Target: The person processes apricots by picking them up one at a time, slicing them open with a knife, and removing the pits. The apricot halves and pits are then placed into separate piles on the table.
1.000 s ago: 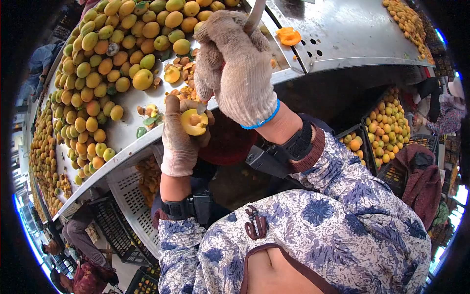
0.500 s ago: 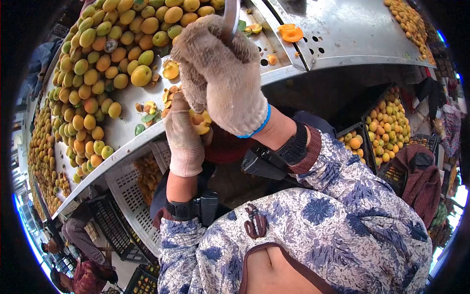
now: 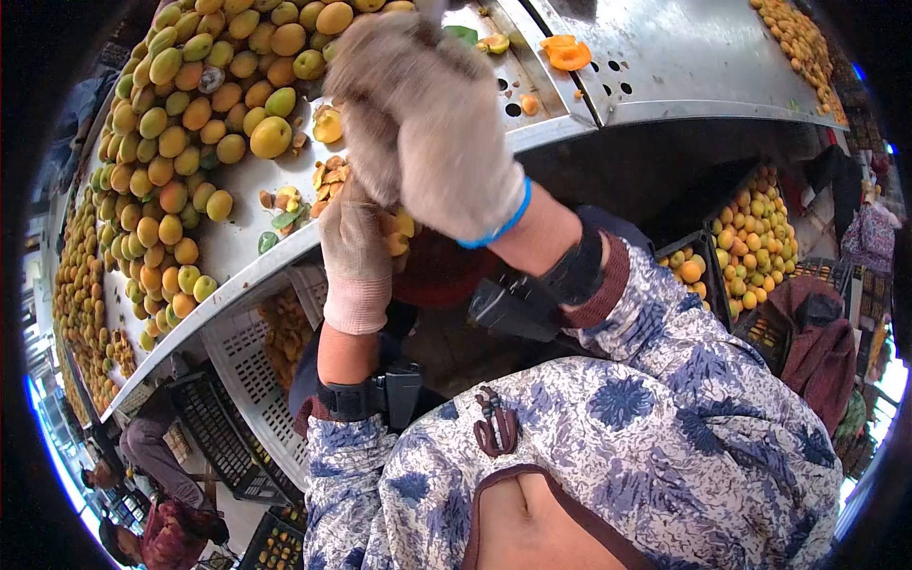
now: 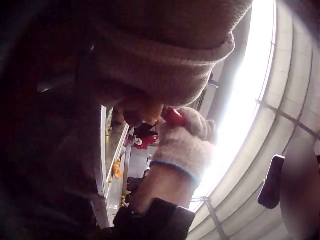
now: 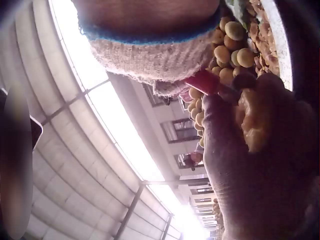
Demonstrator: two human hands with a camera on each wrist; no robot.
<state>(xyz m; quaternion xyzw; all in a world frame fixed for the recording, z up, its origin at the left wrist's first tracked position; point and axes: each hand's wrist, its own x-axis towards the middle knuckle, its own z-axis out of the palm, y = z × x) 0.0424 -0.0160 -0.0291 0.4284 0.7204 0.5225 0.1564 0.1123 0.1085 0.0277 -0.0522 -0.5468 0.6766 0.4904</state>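
My left hand (image 3: 356,233), in a stained knit glove, holds a cut apricot (image 3: 403,228), its fleshy orange inside showing in the right wrist view. Above it my right hand (image 3: 432,133), gloved with a blue-edged cuff and blurred, grips a red-handled tool (image 5: 202,81). From the red part a thin metal end reaches toward the apricot. Most of the tool is hidden inside the right fist. Both hands overlap in the head view, just over the front edge of the metal table (image 3: 249,223).
Many whole apricots (image 3: 171,195) are heaped at the left of the table, with pits and scraps (image 3: 328,180) nearer the edge. An orange apricot piece (image 3: 567,54) lies at the right. Below stand a white crate (image 3: 252,361), a red container (image 3: 446,280) and crates of apricots (image 3: 755,237).
My right hand has shifted left and up, closing over the apricot and covering more of it. The metal strip above the fist is now a blur. My left hand still holds the fruit.
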